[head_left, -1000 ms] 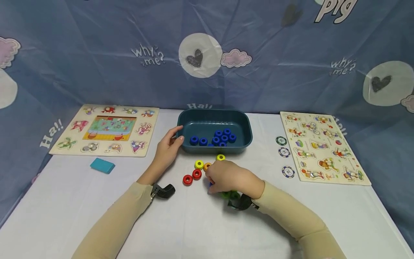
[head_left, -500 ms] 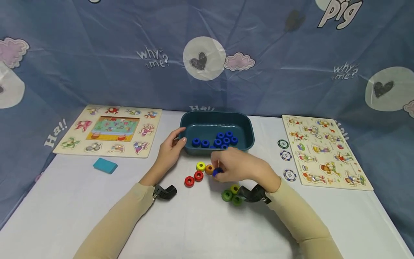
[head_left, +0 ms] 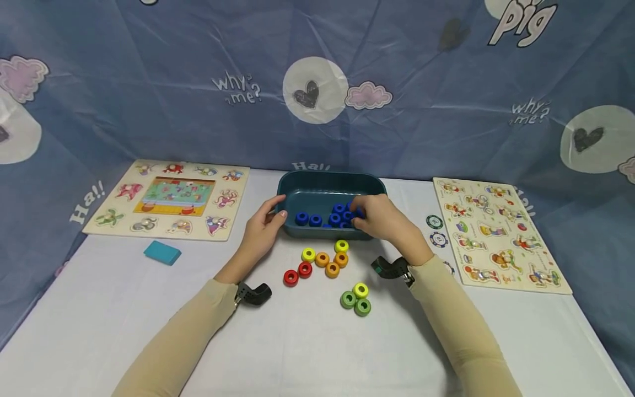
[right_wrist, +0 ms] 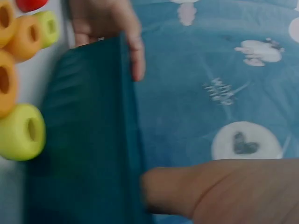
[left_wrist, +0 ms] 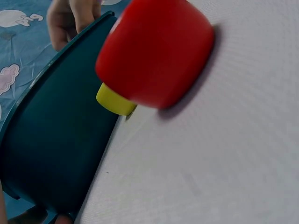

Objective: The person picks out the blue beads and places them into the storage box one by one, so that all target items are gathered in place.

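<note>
A dark teal tray (head_left: 329,234) lies at the back middle of the table with several blue rings (head_left: 315,220) inside. My left hand (head_left: 261,227) holds its left end, thumb near the front corner and fingers round the outside; the right wrist view shows this left hand (right_wrist: 110,21) at the tray's end. My right hand (head_left: 384,219) reaches over the tray's right front rim, fingertips down among the rings, thumb and index finger pinching a blue ring. In the right wrist view its fingertips are hidden behind the tray wall (right_wrist: 88,126).
Before the tray lie red rings (head_left: 290,278), orange rings (head_left: 332,269), yellow rings (head_left: 361,290) and green rings (head_left: 362,307). A picture puzzle board (head_left: 168,201) and a teal block (head_left: 162,252) sit left. At right are poker chips (head_left: 439,239) and another puzzle board (head_left: 501,237).
My right hand has carried a blue ring from among the orange rings up and right into the tray. The orange rings and one yellow ring came into sight. My left hand stays on the tray.
</note>
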The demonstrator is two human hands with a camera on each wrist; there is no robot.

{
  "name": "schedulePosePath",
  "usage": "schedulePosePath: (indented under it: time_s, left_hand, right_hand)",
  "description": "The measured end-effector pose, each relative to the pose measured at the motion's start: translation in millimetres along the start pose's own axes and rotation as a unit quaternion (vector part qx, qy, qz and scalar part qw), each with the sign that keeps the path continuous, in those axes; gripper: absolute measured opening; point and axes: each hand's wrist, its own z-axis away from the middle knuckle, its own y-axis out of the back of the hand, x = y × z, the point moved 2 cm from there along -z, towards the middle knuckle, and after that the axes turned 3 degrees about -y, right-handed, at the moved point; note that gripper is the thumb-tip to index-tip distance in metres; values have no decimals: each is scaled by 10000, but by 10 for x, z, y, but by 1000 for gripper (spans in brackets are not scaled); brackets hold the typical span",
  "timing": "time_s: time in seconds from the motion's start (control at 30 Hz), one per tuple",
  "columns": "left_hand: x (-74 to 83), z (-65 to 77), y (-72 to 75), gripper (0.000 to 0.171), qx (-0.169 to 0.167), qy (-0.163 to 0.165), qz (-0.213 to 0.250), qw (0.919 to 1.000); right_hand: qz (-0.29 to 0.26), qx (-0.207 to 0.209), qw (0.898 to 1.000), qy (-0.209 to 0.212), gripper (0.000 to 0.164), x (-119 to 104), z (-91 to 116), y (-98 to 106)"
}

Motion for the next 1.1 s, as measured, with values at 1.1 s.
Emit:
schedulePosePath:
  time_s: [1.1]
  left_hand:
    - [416,76,8,44,-211,140,35,9997]
  right_hand:
    - [247,-348,9884,-1457,16,163,-153,-211]
